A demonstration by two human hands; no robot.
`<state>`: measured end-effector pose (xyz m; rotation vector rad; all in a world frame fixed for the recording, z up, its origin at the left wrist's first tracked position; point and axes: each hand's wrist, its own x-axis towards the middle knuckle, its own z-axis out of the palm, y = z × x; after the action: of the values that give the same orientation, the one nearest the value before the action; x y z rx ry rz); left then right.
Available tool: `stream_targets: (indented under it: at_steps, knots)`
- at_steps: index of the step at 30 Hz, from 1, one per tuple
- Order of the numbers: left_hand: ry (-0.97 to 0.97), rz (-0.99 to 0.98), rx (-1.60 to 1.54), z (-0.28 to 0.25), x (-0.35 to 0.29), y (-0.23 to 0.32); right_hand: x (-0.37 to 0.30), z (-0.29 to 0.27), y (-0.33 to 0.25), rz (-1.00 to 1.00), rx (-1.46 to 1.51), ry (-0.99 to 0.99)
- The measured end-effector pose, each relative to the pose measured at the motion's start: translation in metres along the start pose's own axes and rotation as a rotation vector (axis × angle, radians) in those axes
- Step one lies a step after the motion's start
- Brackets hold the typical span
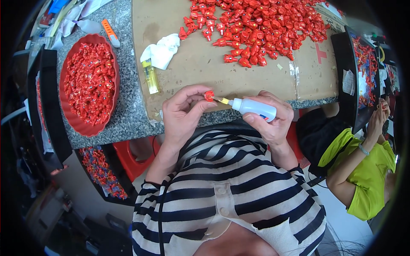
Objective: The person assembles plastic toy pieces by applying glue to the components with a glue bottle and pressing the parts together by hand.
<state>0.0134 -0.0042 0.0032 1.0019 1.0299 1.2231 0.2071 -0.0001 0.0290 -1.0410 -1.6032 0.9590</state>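
Observation:
Between thumb and fingertips, my left hand [181,112] pinches a small red plastic piece [209,96] over the front edge of the table. My right hand [273,117] is wrapped round a white squeeze bottle [254,109], held nearly level. The bottle's yellow collar and thin nozzle [224,101] point left at the red piece, touching it or very close; I cannot tell which. Beyond my hands, a big heap of similar red pieces [260,34] lies on a flattened cardboard sheet [188,81].
At the left stands a red scalloped bowl [116,91] full of small red parts. An orange cutter [110,32], a white tissue [164,50] and a yellow lighter [150,77] lie nearby. A person in a lime-green shirt [367,170] works at the right beside a black bin [347,64].

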Motion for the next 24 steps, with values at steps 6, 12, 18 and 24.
stream_targets:
  at_steps: [6,12,18,24]
  knots:
    - [-0.003,0.01,-0.01,-0.0018,0.0011,-0.0018,-0.0009,0.0029,0.0018,0.012,-0.014,-0.008]
    - [-0.009,0.003,-0.019,-0.0029,0.0025,-0.0022,-0.0006,0.0023,0.0016,0.036,-0.017,-0.008]
    - [-0.014,-0.001,-0.017,-0.002,0.0037,-0.0008,0.0001,0.0041,0.0016,0.048,-0.01,0.0]
    - [-0.019,0.002,0.005,-0.003,0.0038,-0.0024,-0.0002,0.0033,0.0027,0.03,-0.022,-0.003]
